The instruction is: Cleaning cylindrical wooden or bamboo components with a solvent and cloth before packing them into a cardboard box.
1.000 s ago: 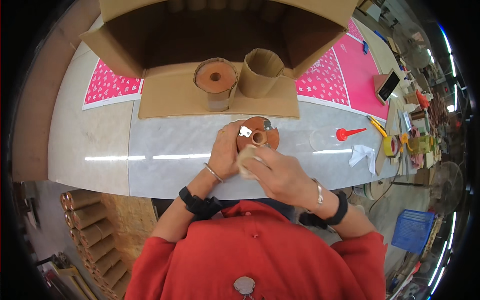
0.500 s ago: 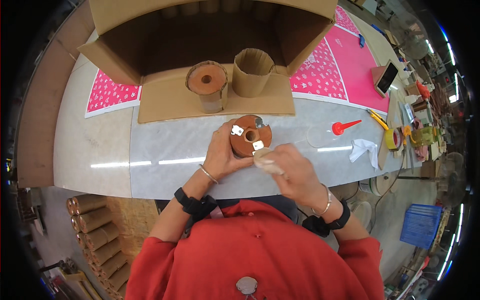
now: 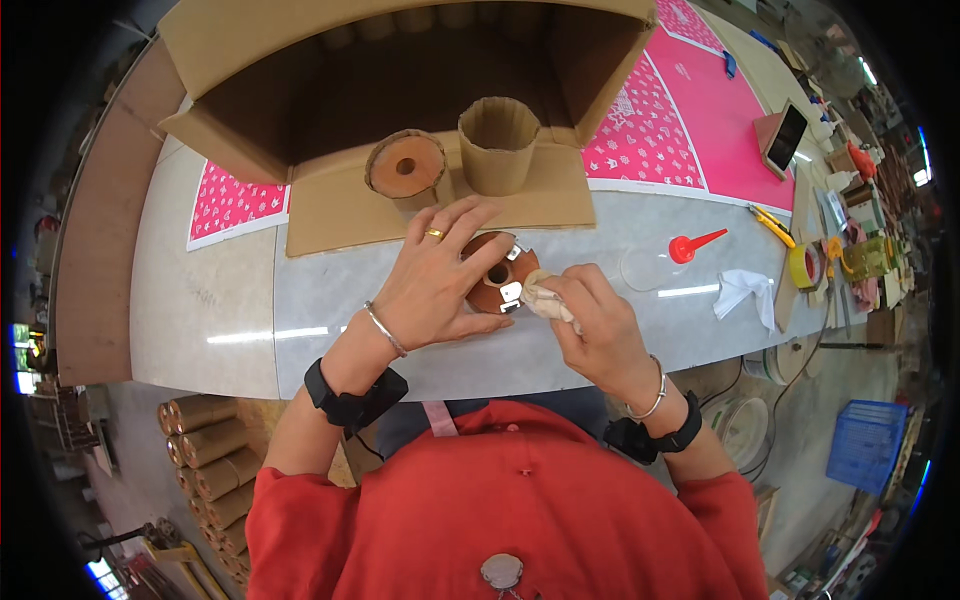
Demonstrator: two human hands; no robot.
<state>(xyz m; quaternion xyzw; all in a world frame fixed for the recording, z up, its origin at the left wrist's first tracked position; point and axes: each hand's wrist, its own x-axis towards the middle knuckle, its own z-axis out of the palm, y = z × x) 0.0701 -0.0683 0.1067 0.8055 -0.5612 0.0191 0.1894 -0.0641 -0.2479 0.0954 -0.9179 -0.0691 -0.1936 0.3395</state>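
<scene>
The left hand (image 3: 425, 280), fingers gripping the brown disc (image 3: 485, 294) on the near side of the carton (image 3: 235, 130), should hold firm while the right hand (image 3: 605, 335), fingers pinching a pale cloth (image 3: 546, 300), works gently around the metal tabs (image 3: 511, 292).

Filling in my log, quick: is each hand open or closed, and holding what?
Left hand: fingers spread at the round brown block; grip cannot be told.
Right hand: closed, holding a pale cloth.

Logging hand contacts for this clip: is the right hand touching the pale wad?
Touching. The head view shows it: the right hand pinches the pale wad, with no gap visible between them.
</scene>
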